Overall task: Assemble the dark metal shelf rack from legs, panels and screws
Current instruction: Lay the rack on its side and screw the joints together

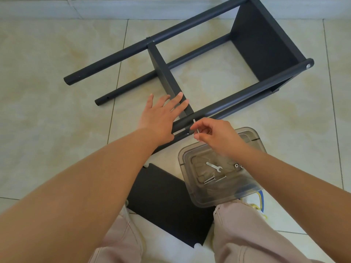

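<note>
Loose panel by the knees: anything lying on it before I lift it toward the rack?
Yes. The clear plastic lid holding the wrench and spare screws overlaps the loose panel at its right corner. Both hands are busy: left hand on the rack, right hand pinching a screw.

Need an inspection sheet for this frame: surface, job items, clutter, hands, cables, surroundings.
Surface: pale tiled floor.
Job's things: part-built dark rack lying on its side, two panels fitted; loose panel by the knees; spare screws and wrench on clear plastic lid.
Clutter: yellow and blue item, partly hidden under the lid.
Hands: left hand flat, steadying the middle panel and near leg; right hand pinching a hex key at the joint.
Cables: nothing seen.
Surroundings: wall base along the top.
</note>
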